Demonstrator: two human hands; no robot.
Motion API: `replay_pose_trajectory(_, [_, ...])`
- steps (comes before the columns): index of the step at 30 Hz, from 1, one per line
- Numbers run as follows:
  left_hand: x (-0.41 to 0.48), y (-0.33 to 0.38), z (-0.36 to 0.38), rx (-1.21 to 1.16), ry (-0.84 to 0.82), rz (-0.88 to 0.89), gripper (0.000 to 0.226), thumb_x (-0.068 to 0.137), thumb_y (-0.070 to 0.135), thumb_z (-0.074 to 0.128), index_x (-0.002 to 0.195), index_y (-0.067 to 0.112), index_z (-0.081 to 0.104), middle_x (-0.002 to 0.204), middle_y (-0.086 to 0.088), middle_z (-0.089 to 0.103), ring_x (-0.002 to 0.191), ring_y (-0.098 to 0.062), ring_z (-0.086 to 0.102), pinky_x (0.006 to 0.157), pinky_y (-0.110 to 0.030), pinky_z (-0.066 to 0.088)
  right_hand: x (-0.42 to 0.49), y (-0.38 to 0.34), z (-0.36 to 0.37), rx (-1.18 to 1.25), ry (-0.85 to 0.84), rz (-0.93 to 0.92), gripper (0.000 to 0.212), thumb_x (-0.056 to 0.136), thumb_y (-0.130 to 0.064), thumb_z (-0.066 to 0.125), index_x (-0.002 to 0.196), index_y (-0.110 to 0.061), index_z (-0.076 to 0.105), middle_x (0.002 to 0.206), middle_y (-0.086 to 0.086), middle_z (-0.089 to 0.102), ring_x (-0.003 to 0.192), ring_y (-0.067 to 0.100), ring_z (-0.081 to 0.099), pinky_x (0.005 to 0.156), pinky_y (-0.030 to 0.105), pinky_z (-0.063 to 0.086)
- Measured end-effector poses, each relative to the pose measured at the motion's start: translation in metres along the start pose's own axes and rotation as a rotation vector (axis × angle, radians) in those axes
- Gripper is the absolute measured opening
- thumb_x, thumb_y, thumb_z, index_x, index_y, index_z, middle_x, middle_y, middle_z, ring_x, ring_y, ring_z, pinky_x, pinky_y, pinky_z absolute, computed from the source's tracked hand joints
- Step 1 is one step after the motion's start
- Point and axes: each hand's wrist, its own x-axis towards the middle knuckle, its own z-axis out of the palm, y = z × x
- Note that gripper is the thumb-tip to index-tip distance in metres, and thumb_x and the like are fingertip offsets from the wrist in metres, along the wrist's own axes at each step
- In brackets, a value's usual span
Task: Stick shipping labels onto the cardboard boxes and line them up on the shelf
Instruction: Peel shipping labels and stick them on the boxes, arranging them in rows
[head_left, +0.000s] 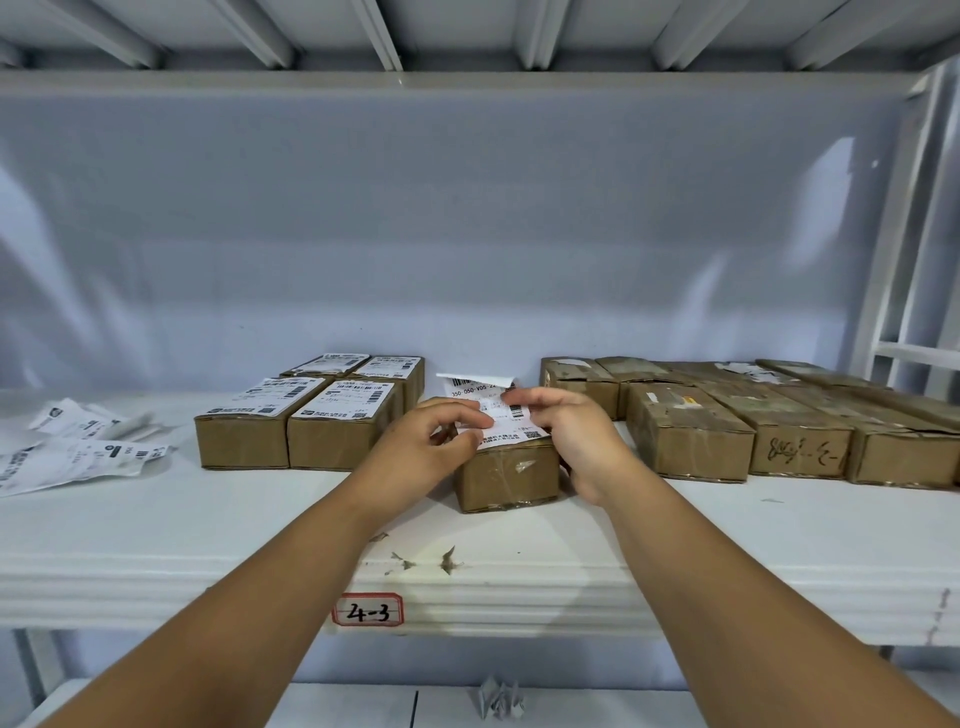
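Note:
A brown cardboard box (506, 477) stands on the white shelf (208, 525) in the middle. On its top lies a white shipping label (485, 402), its far end curled up off the box. My left hand (426, 441) pinches the label's near left edge. My right hand (569, 434) pinches the label at its right side, fingers curled over the print. To the left stand several boxes with labels stuck on top (293, 421). To the right lies a row of several unlabelled boxes (737, 421).
Loose label sheets (78, 447) lie on the shelf at the far left. A tag marked 4-3 (368, 609) sits on the shelf's front edge. A crumpled scrap of paper (500, 699) lies on the lower shelf. A shelf upright (893, 260) stands at right.

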Motion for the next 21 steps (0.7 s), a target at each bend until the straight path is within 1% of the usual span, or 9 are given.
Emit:
replay_pose_trajectory(2, [0.0005,-0.0011,0.0003,0.013,-0.001,0.002,0.015,0.091,0.02,0.059,0.095,0.031,0.069,0.119,0.018,0.057,0.111,0.009,0.049,0.09,-0.009,0.034,-0.0006,0.0002,-0.0003,-0.017,0.008,0.014,0.044,0.088,0.01,0.035,0.088,-0.014,0.072,0.088,0.013,0.068,0.056,0.019,0.062,0.042,0.019,0.046])
replay_pose_trajectory(4, [0.0004,-0.003,0.0002,0.018,-0.011,-0.03,0.015,0.091,0.024,0.058,0.095,0.034,0.068,0.118,0.019,0.058,0.112,0.001,0.052,0.093,-0.019,0.039,-0.0004,0.0011,-0.0008,-0.048,0.026,0.025,0.043,0.089,0.006,0.037,0.09,-0.017,0.073,0.087,0.015,0.069,0.057,0.021,0.061,0.042,0.018,0.044])
replay_pose_trajectory(6, [-0.0001,-0.0036,0.0,0.025,-0.022,-0.057,0.015,0.092,0.028,0.056,0.095,0.038,0.067,0.117,0.015,0.059,0.111,-0.011,0.055,0.094,-0.024,0.041,0.001,0.0027,-0.0008,-0.079,0.045,0.038,0.041,0.09,0.003,0.039,0.091,-0.018,0.074,0.09,0.015,0.07,0.06,0.022,0.062,0.046,0.02,0.046])
replay_pose_trajectory(8, [-0.0002,-0.0048,0.0,0.037,-0.021,-0.063,0.015,0.093,0.03,0.055,0.095,0.04,0.066,0.117,0.012,0.06,0.111,-0.016,0.055,0.096,-0.027,0.041,0.0018,0.0036,0.0001,-0.074,0.055,0.061,0.039,0.089,0.001,0.04,0.092,-0.018,0.074,0.094,0.016,0.071,0.067,0.026,0.063,0.054,0.024,0.05])
replay_pose_trajectory(10, [0.0003,-0.0054,0.0003,0.05,-0.023,-0.065,0.016,0.093,0.031,0.054,0.095,0.042,0.065,0.118,0.013,0.059,0.111,-0.015,0.054,0.096,-0.028,0.041,0.0023,0.0035,0.0003,-0.062,0.059,0.07,0.039,0.089,0.001,0.04,0.092,-0.017,0.074,0.094,0.016,0.071,0.068,0.027,0.063,0.056,0.026,0.05])
replay_pose_trajectory(12, [0.0011,-0.0076,0.0007,0.065,-0.034,-0.06,0.018,0.094,0.032,0.053,0.095,0.046,0.063,0.12,0.013,0.057,0.113,-0.012,0.052,0.099,-0.03,0.04,0.0016,0.0026,0.0002,-0.059,0.058,0.073,0.039,0.088,0.001,0.039,0.093,-0.016,0.074,0.089,0.014,0.071,0.062,0.024,0.062,0.05,0.022,0.048])
replay_pose_trajectory(15, [0.0016,-0.0089,0.0021,0.071,-0.047,-0.072,0.019,0.094,0.035,0.05,0.097,0.05,0.061,0.12,0.014,0.051,0.121,-0.006,0.041,0.106,-0.032,0.034,0.0007,0.0016,-0.0001,-0.07,0.053,0.068,0.04,0.087,0.003,0.039,0.098,-0.014,0.073,0.091,0.015,0.07,0.061,0.022,0.061,0.048,0.019,0.046])
replay_pose_trajectory(18, [0.0006,-0.0072,0.0023,0.046,-0.053,-0.107,0.021,0.094,0.029,0.049,0.099,0.048,0.057,0.114,0.013,0.044,0.12,-0.005,0.034,0.101,-0.024,0.028,0.0001,0.0004,0.0002,-0.05,0.04,0.059,0.041,0.086,0.006,0.039,0.1,-0.012,0.073,0.093,0.014,0.07,0.065,0.02,0.062,0.048,0.017,0.047])
replay_pose_trajectory(21, [0.0025,-0.0091,0.0021,0.01,-0.031,-0.12,0.019,0.094,0.033,0.049,0.104,0.044,0.059,0.12,0.008,0.045,0.124,-0.008,0.035,0.105,-0.028,0.029,0.0,-0.0004,-0.0013,-0.056,0.036,0.074,0.042,0.084,0.006,0.038,0.1,-0.013,0.072,0.087,0.007,0.069,0.067,0.016,0.061,0.054,0.02,0.047])
